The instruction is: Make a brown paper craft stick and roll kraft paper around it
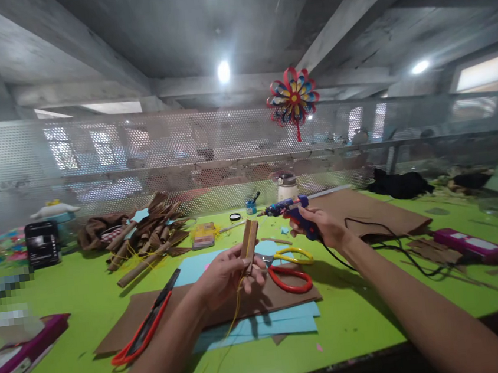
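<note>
My left hand (225,277) grips a small folded strip of brown paper (249,240), held upright. A yellow string (237,312) runs along the strip and hangs down toward the table's front edge. In my right hand (324,226) is a blue hot glue gun (303,219), its nozzle pointing left, a little above and right of the strip; a clear glue stick (327,191) juts from its back. Beneath my left hand lie brown paper sheets (134,323) and light blue paper (264,326). Scissors with yellow and red handles (291,280) rest on them.
A utility knife-like red and black tool (145,325) lies left. Rolled brown paper pieces (148,238) pile up behind it. Purple power strips (471,245) (26,352) sit at both sides. A black cord (397,242) trails right. A bottle (287,188) stands behind the glue gun.
</note>
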